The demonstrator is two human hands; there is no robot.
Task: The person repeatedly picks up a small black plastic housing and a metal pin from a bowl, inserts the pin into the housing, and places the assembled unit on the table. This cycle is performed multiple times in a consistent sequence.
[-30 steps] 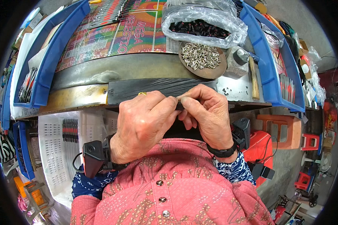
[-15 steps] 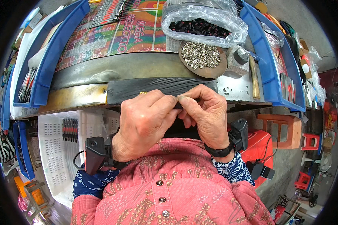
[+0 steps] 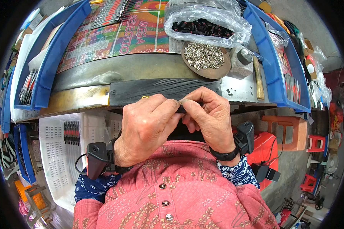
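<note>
A: Hands?
B: Left hand (image 3: 149, 128) and right hand (image 3: 210, 118) both curled shut, fingertips meeting on a small dark part (image 3: 181, 110) with a metal tip. Pinched between them, just above the black strip (image 3: 156, 89) at the bench edge, close to the chest.
A: Progress?
B: Looks mid-assembly, I'd guess. Dish (image 3: 206, 72) of small metal pins (image 3: 204, 56) well stocked, bag (image 3: 206, 23) of dark pieces (image 3: 200, 27) full-ish. Rows of finished-looking items in the left tray (image 3: 49, 68), at its top end, and white rack (image 3: 70, 131) below. So some done, plenty left. This piece, can't tell if the pin is seated.
A: Versus earlier frames?
B: Barely anything. Hands stay locked together at the same spot; right-hand fingers shifted slightly over the part. Bench items unmoved.
A: Anything else?
B: Hammer (image 3: 256, 72) lying right of the dish, untouched. Black wrist units on both forearms.
</note>
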